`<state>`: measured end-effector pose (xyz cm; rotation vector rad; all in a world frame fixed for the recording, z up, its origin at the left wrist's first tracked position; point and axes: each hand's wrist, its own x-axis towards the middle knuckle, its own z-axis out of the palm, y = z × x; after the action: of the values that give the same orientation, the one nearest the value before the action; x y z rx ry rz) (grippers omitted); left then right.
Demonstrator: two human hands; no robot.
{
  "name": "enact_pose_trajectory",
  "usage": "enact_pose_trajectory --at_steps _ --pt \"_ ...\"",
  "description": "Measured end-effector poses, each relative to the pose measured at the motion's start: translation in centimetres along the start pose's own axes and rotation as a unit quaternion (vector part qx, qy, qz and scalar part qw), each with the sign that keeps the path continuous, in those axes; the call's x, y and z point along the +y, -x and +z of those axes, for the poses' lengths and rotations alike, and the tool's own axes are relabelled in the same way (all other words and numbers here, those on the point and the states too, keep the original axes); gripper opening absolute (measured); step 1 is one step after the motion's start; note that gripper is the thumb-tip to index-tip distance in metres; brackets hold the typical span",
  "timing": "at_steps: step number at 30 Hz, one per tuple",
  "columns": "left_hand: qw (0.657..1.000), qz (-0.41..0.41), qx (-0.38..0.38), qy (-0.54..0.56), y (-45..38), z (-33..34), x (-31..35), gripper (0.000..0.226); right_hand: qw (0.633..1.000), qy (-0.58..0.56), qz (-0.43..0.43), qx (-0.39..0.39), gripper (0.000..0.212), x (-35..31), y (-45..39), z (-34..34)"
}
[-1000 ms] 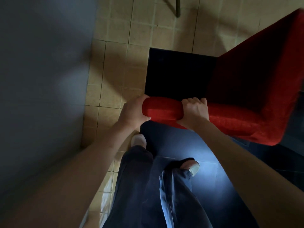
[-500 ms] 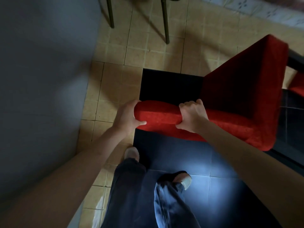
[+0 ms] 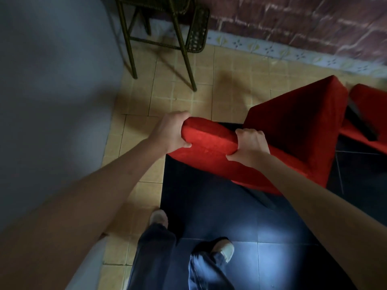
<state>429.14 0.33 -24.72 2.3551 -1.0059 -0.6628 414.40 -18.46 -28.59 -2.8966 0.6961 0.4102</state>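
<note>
Centre-right of the frame: a red plush armchair with a rolled padded edge, partly over the dark glossy floor tiles and partly over the beige floor tiles. Gripped by that rolled edge in the middle of the frame. Left hand wrapped over its very end, thumb on the near face. Right hand curled over the top further along, knuckles up, thumb also on the near face. Both clamped on the padding, set a little apart.

Judged to be shifting the chair across the floor, probably by hauling or swinging it. To do that well:

- Grip down to the frame beneath the stuffing rather than the plush alone.
- Pull evenly with both arms so as not to twist the seat.
- Lift enough to spare the tiles a scrape.
- Mind the feet, with the pale shoe at lower centre close under the load.

Further out: grey wall tight along the left, a dark wicker-and-metal stool at upper centre, a second red upholstered seat just beside the chair at the right edge, and a brick wall at upper right. Leave clearance on every side when turning.
</note>
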Motion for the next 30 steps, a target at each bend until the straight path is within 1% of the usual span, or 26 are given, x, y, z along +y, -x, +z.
enact_pose_trajectory --at_steps 3,6,9,14,17,20,24,26,28,30 --pt "1.000 0.026 0.008 -0.010 -1.0 -1.3 3.4 0.065 0.999 -0.039 0.016 0.022 0.049 1.9 0.7 -2.3" --pt "0.997 0.060 0.051 0.008 -1.1 -1.8 6.5 0.069 0.997 -0.059 0.022 0.042 0.048 4.2 1.9 -4.5" --pt "0.990 0.091 0.100 0.050 -1.3 -1.8 9.9 0.071 0.994 -0.076 0.025 0.068 0.047 7.1 3.3 -6.6" --pt "0.982 0.092 0.131 0.102 -1.2 -0.8 14.6 0.068 0.988 -0.115 0.028 0.101 0.048 10.5 5.9 -8.3" --pt "0.978 0.086 0.134 0.137 -0.7 -0.3 16.8 0.067 0.983 -0.137 0.035 0.120 0.052 11.7 7.5 -9.0" --pt "0.976 0.088 0.136 0.147 0.0 0.3 18.7 0.066 0.976 -0.165 0.059 0.131 0.055 12.8 9.2 -9.0" --pt "0.975 0.108 0.131 0.141 1.1 1.1 20.9 0.067 0.951 -0.239 0.102 0.167 0.059 13.8 11.6 -8.5" --pt "0.972 0.137 0.125 0.142 1.5 1.5 21.8 0.069 0.940 -0.261 0.111 0.188 0.057 14.5 12.7 -8.2" --pt "0.970 0.159 0.113 0.147 1.8 2.0 22.5 0.076 0.938 -0.264 0.103 0.201 0.055 15.4 13.6 -8.1" --pt "0.971 0.134 0.115 0.160 1.9 2.8 22.5 0.088 0.945 -0.245 0.087 0.199 0.054 16.4 14.1 -8.3"
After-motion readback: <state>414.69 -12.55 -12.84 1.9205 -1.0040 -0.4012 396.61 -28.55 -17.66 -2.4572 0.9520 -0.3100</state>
